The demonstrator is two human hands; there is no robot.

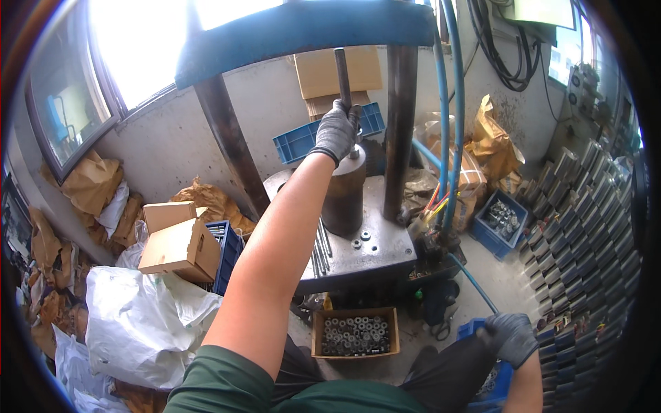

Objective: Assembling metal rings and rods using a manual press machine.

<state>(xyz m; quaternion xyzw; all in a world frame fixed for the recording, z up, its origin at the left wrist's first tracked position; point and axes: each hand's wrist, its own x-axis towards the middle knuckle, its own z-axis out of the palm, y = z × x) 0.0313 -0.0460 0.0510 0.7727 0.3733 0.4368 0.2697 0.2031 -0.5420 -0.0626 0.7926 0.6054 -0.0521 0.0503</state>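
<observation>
My left hand (pixel 337 129), in a grey glove, is reached far forward and closed round a dark metal rod (pixel 342 74) that stands nearly upright. Below the hand a thick dark metal cylinder (pixel 343 199) rests on the press's steel plate (pixel 389 206). At the lower right my right hand (pixel 510 339), gloved too, is closed at the end of a thin blue lever (pixel 474 283), its fingers partly blurred. Two small metal rings (pixel 365 235) lie on the plate in front of the cylinder. Several thin rods (pixel 321 251) lie at its left.
The press's blue crossbeam (pixel 303 34) and dark columns (pixel 401 131) frame the work area. A cardboard box of metal rings (pixel 355 334) sits below the plate. Stacked metal tubes (pixel 578 227) line the right, near a blue crate of parts (pixel 500 221). White sacks (pixel 148 330) lie left.
</observation>
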